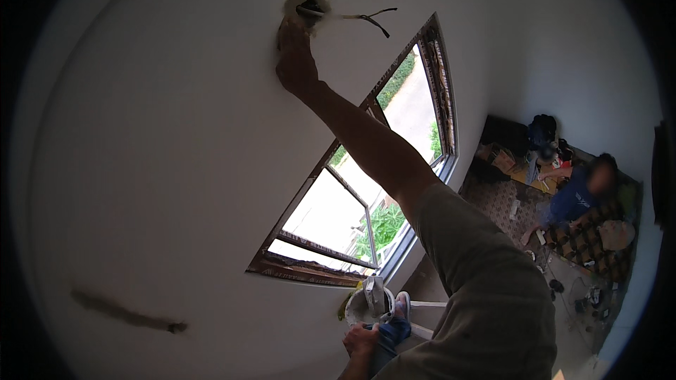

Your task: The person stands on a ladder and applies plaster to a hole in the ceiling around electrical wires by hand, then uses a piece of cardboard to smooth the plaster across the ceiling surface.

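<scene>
Its grip unreadable in shadow, the nearer right hand (296, 62) is touching a wall hole (308, 5) at its 12 o'clock, where a split-ended cable (362, 17) is pointing toward 3 o'clock, while the left hand (360, 340), grip also unclear, is showing beside a bucket (354, 308) toward 6.

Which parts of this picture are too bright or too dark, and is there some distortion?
Head view: glare washes out much of the window; the right hand at the wall hole is dim, its fingers unclear; the fisheye slightly bows the lower window frame and leaves black corners.
</scene>
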`<move>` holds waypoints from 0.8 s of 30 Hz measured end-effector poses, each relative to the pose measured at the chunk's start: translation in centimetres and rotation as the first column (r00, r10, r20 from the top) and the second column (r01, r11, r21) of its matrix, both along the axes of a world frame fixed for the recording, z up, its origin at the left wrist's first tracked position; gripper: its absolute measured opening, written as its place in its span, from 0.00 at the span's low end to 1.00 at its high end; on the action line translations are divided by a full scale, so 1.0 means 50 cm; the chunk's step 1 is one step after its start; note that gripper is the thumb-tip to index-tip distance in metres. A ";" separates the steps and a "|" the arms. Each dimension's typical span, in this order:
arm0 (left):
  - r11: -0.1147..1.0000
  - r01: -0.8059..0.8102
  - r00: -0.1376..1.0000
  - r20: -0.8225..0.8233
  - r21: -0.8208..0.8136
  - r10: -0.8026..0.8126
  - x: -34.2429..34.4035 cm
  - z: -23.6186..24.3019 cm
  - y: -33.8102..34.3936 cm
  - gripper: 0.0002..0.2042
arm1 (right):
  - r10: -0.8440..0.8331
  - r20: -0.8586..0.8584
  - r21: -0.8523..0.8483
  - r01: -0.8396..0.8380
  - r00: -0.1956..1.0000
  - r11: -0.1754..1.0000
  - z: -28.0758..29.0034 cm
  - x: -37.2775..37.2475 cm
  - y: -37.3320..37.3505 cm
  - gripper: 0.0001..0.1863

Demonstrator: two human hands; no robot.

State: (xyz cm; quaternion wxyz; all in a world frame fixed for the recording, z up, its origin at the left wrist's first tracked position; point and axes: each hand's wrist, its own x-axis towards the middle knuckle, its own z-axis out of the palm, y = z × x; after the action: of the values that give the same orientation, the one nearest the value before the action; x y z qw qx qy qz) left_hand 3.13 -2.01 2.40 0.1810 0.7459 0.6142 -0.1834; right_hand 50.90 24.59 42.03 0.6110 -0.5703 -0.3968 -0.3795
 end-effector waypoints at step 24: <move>1.000 -0.013 1.000 -0.018 0.016 0.013 -0.033 -0.036 0.001 0.29 | 0.292 -0.085 -0.037 -0.296 0.952 0.954 -0.038 -0.044 -0.016 0.34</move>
State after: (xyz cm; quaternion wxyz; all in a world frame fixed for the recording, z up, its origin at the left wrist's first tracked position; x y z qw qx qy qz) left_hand 1.47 -1.96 0.61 0.1708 0.7417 0.6220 -0.1842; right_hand 48.68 23.79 40.14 0.6617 -0.5341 -0.4620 -0.2517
